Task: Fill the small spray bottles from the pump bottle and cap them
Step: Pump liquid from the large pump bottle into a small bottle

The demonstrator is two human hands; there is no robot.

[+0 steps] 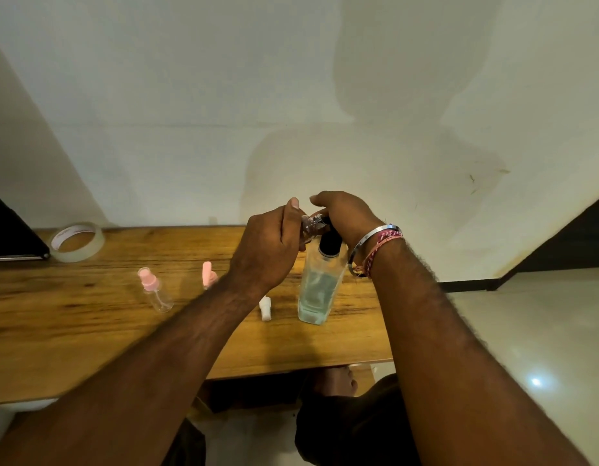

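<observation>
Left hand (268, 245) pinches a small clear plastic spray bottle (311, 227), tilted, mouth toward 3 o'clock, just beside the nozzle of the tall clear pump bottle with black pump head (320, 287), which stands upright on the wooden table (89, 314). Right hand (345, 215) lies curled over the pump head, pressing. Both hands engaged. Pink-capped spray bottle (153, 290) waits at 9 o'clock.

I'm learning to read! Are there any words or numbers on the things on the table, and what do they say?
No text can be read here.
Tape roll: faint reddish print on its inner ring, too blurred to read.
Pump bottle: no label shows.
Small spray bottle with the pink top: no writing shows.
Small bottle in the left hand: no writing shows.
</observation>
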